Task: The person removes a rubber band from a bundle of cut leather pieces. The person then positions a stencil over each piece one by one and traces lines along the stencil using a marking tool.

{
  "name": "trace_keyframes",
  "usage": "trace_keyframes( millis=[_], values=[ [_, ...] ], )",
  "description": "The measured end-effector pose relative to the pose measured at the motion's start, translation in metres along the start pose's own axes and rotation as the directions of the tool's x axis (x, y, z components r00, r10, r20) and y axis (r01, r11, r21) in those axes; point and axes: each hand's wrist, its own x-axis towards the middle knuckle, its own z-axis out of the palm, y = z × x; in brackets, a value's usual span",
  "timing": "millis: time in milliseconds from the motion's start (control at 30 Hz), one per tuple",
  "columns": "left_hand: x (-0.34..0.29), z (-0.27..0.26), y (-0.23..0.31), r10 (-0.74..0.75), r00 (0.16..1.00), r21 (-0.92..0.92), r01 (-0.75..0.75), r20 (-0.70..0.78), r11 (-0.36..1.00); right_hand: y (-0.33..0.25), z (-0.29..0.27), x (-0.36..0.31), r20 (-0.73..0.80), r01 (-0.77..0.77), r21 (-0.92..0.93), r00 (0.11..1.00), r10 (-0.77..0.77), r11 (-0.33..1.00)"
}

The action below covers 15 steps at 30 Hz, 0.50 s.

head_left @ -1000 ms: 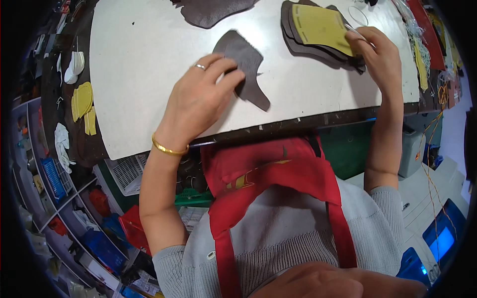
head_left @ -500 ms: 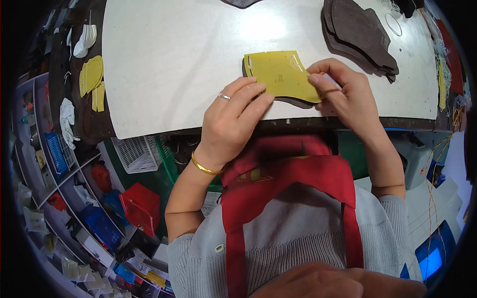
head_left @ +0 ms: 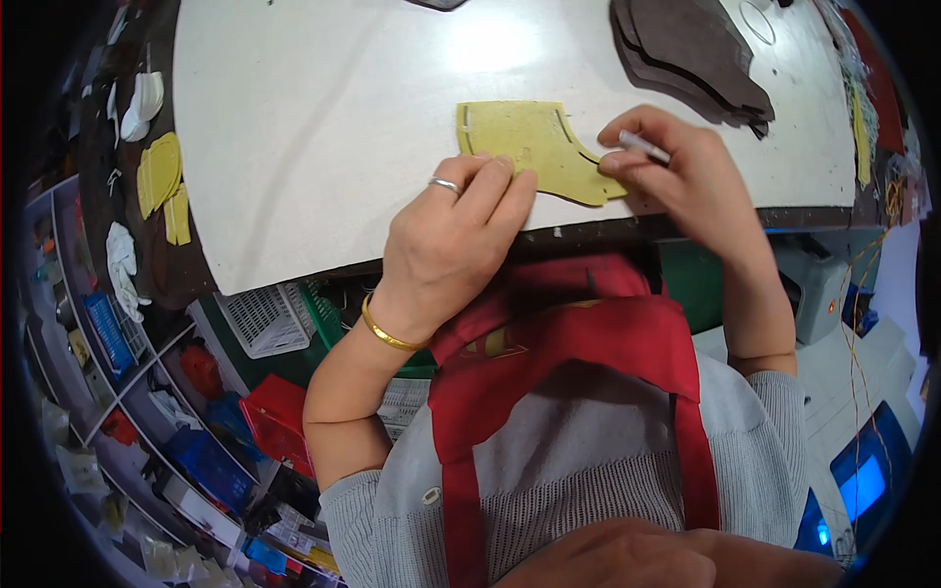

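Note:
A yellow template (head_left: 524,137) with curved edges and narrow slots lies flat near the table's front edge. Dark material shows through its slots and as a thin line along its lower edge; the rest of that piece is covered. My left hand (head_left: 456,220), wearing a ring and a gold bangle, presses the template's lower left part with bent fingers. Between the thumb and fingers of my right hand (head_left: 681,176) is a slim whitish pen (head_left: 644,148), beside the template's right end. Whether its tip touches anything, I cannot tell.
Dark brown cut pieces (head_left: 691,59) are stacked at the back right of the white table (head_left: 294,127). Yellow pieces (head_left: 160,176) and a white glove (head_left: 122,265) lie along the left side. Below are a white basket (head_left: 260,318), a red bin (head_left: 279,416) and shelves.
My right hand has let go of the template's right edge and now holds the pen with its fingers. The dark piece's exposed border beneath the template has shrunk. The view has shifted slightly.

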Motion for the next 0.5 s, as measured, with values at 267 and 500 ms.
trace_keyframes(
  millis=[267, 500],
  values=[
    [0.017, 0.004, 0.026, -0.055, 0.998, 0.185, 0.046, 0.043, 0.982, 0.02, -0.024, 0.008, -0.177, 0.235, -0.259, 0.942, -0.285, 0.937],
    [0.019, 0.009, 0.033, -0.016, 0.997, 0.224, 0.0, 0.069, 0.975, 0.023, -0.021, 0.005, -0.223, 0.347, -0.522, 0.826, -0.518, 0.779]
  ],
)
